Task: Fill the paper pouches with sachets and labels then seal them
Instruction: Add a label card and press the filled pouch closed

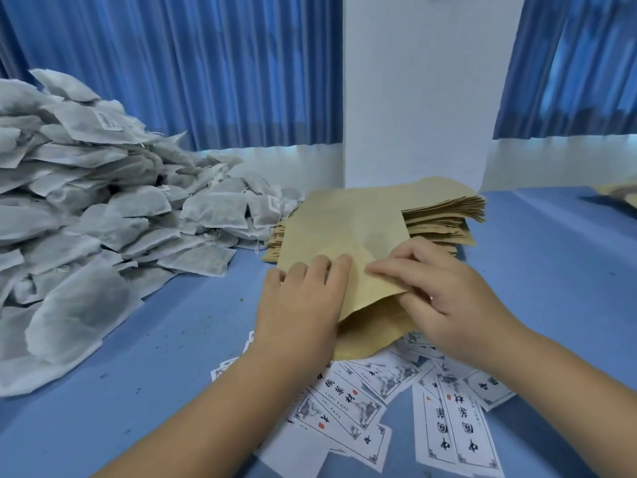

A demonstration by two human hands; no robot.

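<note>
pouch [344, 229] — pressed under left grip [303, 301] | right grip [455, 305] pinching its mouth

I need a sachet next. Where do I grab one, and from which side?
Probably the sachet at the pile's near right edge. Pinch its right corner, coming from the right: it lies flat on the table and that corner juts clear of the others.

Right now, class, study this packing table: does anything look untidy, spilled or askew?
Yes. On the blue table, white printed paper labels lie scattered and overlapping at all angles at the near side. Dark specks dot the surface beside the sprawling heap of grey mesh sachets.
</note>
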